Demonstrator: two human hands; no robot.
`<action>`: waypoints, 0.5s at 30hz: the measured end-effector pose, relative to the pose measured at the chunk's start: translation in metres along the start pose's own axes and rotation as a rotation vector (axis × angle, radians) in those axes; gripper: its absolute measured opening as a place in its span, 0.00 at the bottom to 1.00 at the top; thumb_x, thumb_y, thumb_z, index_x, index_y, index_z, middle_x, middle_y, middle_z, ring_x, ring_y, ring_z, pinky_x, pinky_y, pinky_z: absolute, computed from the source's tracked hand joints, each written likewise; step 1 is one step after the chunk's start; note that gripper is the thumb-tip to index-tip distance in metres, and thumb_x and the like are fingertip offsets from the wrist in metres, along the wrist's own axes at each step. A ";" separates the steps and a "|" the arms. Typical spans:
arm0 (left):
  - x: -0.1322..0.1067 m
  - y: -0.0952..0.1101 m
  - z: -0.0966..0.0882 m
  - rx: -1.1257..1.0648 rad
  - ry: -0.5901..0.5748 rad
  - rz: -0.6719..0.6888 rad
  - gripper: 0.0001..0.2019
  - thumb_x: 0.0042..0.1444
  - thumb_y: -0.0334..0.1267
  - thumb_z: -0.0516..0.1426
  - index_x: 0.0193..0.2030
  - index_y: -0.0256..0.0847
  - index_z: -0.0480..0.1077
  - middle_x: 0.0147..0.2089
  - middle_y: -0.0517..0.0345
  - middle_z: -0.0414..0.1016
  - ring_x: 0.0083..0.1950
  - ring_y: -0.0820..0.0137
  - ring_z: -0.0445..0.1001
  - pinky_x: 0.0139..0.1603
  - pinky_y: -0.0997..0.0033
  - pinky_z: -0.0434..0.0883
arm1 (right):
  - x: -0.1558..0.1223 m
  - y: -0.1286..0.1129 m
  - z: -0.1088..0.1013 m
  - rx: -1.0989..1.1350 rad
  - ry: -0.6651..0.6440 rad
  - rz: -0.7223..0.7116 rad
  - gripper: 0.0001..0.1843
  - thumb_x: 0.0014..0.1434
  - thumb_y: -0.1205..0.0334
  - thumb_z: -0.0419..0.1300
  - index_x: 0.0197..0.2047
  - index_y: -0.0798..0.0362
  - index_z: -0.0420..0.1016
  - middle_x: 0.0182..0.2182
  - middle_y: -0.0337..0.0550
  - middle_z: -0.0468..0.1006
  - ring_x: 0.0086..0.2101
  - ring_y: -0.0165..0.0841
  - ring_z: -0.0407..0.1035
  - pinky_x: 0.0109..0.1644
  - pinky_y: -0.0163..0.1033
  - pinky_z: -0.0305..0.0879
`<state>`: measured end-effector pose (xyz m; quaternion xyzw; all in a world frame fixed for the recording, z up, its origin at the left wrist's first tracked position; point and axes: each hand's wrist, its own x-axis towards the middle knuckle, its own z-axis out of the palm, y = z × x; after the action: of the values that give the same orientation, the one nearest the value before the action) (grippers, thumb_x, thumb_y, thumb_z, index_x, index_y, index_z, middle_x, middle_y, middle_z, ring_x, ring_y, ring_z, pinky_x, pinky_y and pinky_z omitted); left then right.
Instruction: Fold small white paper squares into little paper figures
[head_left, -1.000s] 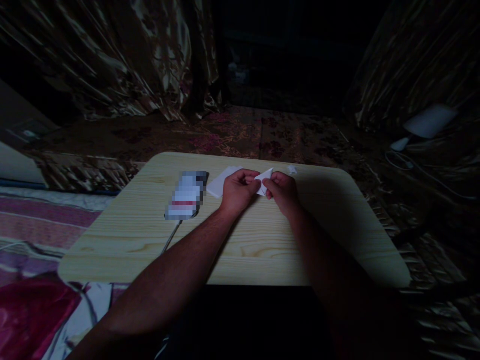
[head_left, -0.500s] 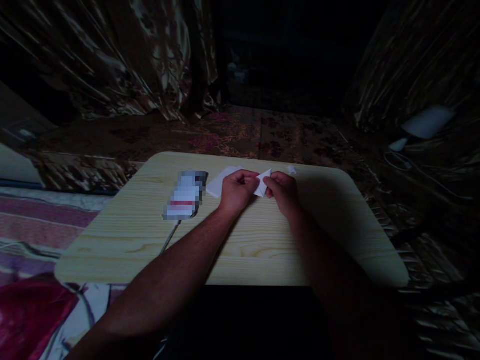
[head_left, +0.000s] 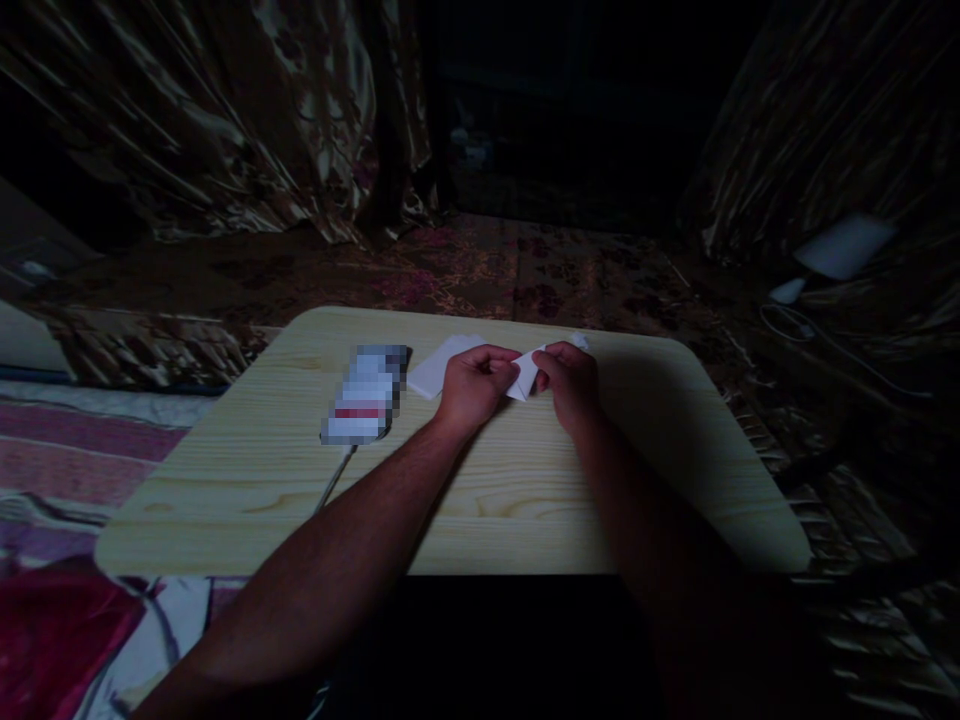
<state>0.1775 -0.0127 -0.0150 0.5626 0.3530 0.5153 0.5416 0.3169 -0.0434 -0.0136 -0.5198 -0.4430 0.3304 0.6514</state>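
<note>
Between my two hands is a small piece of folded white paper, with a crease showing on its face. My left hand pinches its left side between thumb and fingers. On the other side, my right hand grips the upper right edge, its fingers partly covering the paper. Just behind my left hand lies a stack of white paper on the wooden table. A small folded white paper piece rests beyond my right hand.
A phone, its screen blurred out, lies left of the paper stack with a cable running toward me. Behind the table is a patterned cloth-covered ledge with curtains. A white lamp stands at the right.
My right thumb and fingers have shifted on the folded paper, and its pointed top corner is now covered or bent down. My left hand keeps its pinch. The view has moved slightly.
</note>
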 end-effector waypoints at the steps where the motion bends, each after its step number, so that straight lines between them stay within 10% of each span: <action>1: 0.000 0.000 0.000 -0.004 0.003 -0.003 0.11 0.44 0.38 0.66 0.35 0.36 0.79 0.26 0.58 0.77 0.24 0.75 0.70 0.26 0.76 0.66 | 0.000 0.000 0.000 0.000 0.002 0.003 0.11 0.51 0.56 0.63 0.25 0.52 0.68 0.13 0.30 0.66 0.16 0.25 0.59 0.23 0.33 0.55; 15: 0.000 0.000 -0.001 0.002 -0.022 -0.028 0.13 0.44 0.40 0.66 0.35 0.35 0.79 0.26 0.57 0.77 0.23 0.75 0.70 0.25 0.76 0.66 | 0.005 -0.001 -0.002 0.058 0.067 0.019 0.11 0.50 0.56 0.62 0.23 0.51 0.67 0.15 0.31 0.67 0.17 0.25 0.59 0.22 0.33 0.54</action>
<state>0.1766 -0.0127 -0.0153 0.5636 0.3553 0.5011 0.5523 0.3211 -0.0398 -0.0116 -0.5157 -0.4061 0.3319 0.6775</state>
